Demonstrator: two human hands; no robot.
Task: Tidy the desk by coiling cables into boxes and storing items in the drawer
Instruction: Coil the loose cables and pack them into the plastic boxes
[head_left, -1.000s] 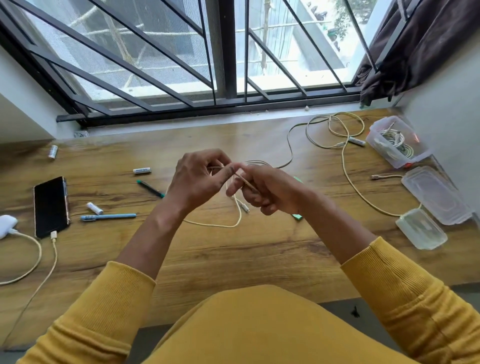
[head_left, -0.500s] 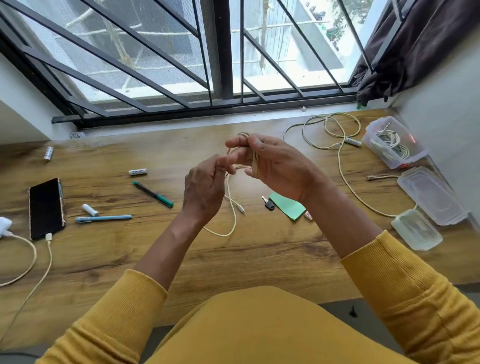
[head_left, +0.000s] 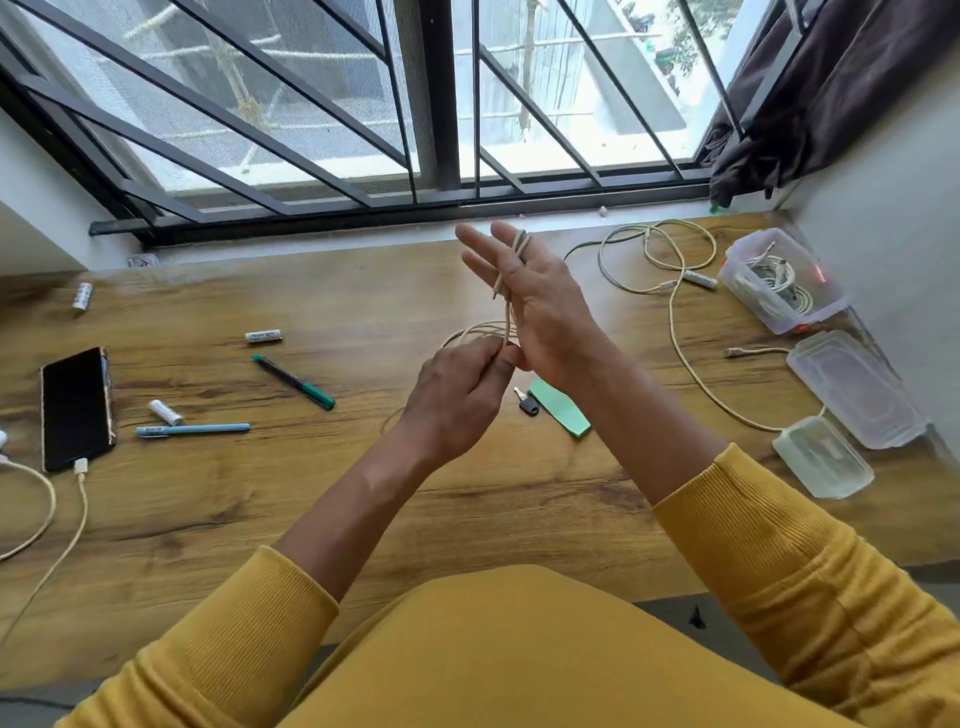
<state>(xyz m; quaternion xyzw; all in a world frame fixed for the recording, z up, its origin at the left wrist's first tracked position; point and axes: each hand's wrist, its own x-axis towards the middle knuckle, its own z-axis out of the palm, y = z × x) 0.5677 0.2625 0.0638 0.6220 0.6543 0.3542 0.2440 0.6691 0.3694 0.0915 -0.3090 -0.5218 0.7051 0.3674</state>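
Left hand (head_left: 457, 400) pinching cable (head_left: 506, 312), strand running upright, looped over splayed right hand (head_left: 535, 306)

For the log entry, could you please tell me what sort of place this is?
Probably a home desk or study corner: a wooden desk set against a barred window with a curtain, strewn with a phone, pens and cables.

Beige cable (head_left: 506, 317) looped over raised fingers (head_left: 511, 249).
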